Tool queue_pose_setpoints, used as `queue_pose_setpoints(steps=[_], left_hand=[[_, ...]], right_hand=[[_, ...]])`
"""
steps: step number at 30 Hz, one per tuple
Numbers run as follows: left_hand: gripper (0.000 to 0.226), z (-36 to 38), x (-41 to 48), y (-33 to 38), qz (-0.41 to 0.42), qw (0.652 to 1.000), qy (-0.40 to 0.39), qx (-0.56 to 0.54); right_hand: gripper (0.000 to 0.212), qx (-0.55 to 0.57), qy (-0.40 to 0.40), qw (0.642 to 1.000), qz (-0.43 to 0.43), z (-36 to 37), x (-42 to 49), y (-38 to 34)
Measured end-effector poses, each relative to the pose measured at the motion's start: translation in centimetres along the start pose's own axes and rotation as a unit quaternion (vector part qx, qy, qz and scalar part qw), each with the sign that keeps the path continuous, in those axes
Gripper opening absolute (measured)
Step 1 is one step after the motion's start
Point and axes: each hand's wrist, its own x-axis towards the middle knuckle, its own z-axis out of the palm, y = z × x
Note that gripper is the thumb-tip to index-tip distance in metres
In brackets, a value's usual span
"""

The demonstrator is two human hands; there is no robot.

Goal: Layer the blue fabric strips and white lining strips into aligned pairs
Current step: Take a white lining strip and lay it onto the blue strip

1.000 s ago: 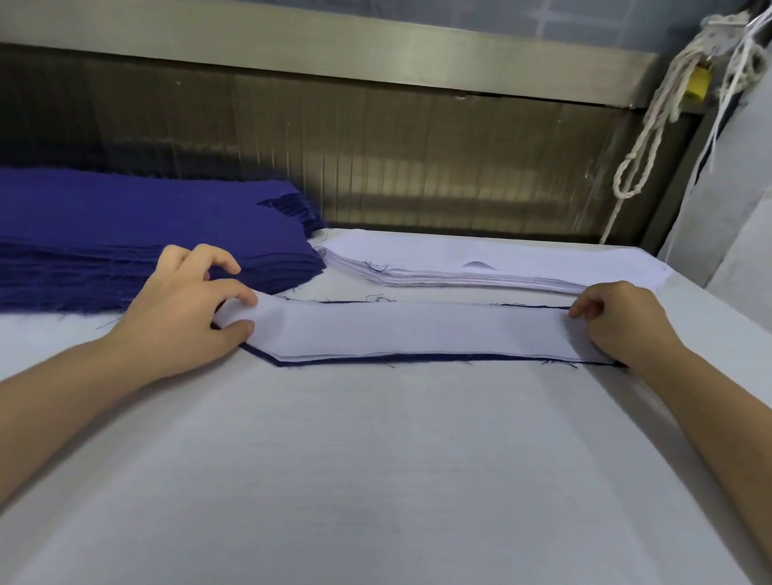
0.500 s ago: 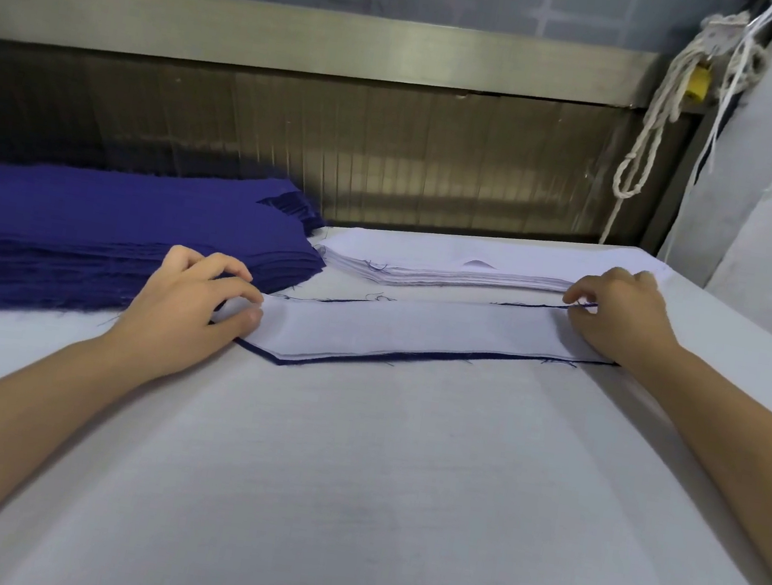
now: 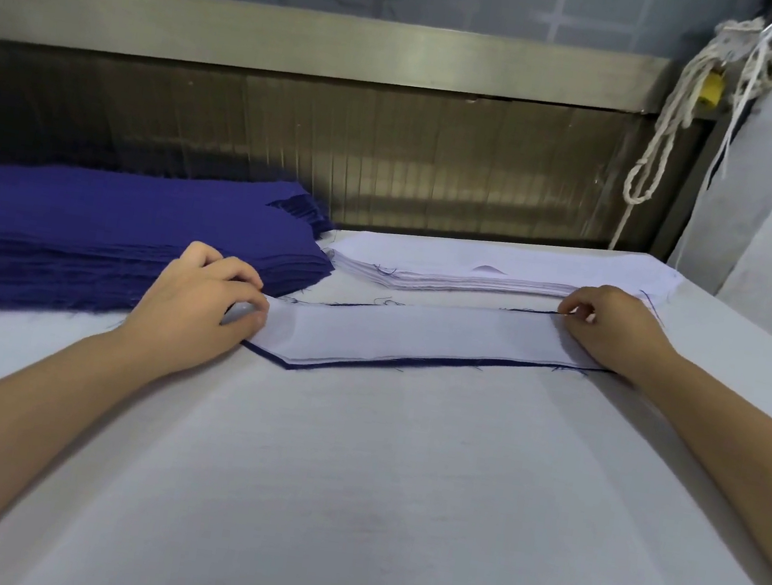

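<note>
Across the middle of the table (image 3: pixel 371 488), a white lining strip (image 3: pixel 417 336) is lying on top of a blue fabric strip (image 3: pixel 364 362), with just a thin blue edge peeking out along the near side. The left hand (image 3: pixel 204 301) is sitting at the left end, fingers curled, pinching the lining's tip against the thumb. The right hand (image 3: pixel 616 332) is working the right end, knuckles up, fingertips nipping the lining's far edge. Both forearms are stretching out low over the table. The blue stack (image 3: pixel 109 238) is sitting back left, and the white stack (image 3: pixel 475 275) back right.
</note>
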Motion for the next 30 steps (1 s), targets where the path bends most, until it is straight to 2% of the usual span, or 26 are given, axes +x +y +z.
queue_pose_setpoints(steps=[6,13,20,27,30], left_hand=[[0.017,-0.2,2.5,-0.6,-0.019,0.999,0.037,-0.016],[0.022,0.3,7.0,-3.1,-0.141,0.989,0.03,-0.03],[0.033,0.7,10.6,-5.3,-0.24,0.966,0.013,-0.095],[0.027,-0.4,11.5,-7.3,-0.2,0.97,0.112,-0.084],[0.028,-0.5,11.6,-8.0,-0.202,0.969,0.115,-0.086]], right_hand=[[0.023,0.033,0.046,0.995,-0.087,1.1,0.9,-4.5],[0.027,0.027,0.066,0.981,-0.181,3.3,3.4,-11.7],[0.032,-0.002,0.036,0.971,-0.235,6.3,6.6,-19.2],[0.042,-0.038,0.027,0.962,-0.269,8.5,10.2,-25.9],[0.043,-0.064,0.035,0.953,-0.296,9.3,11.5,-28.3]])
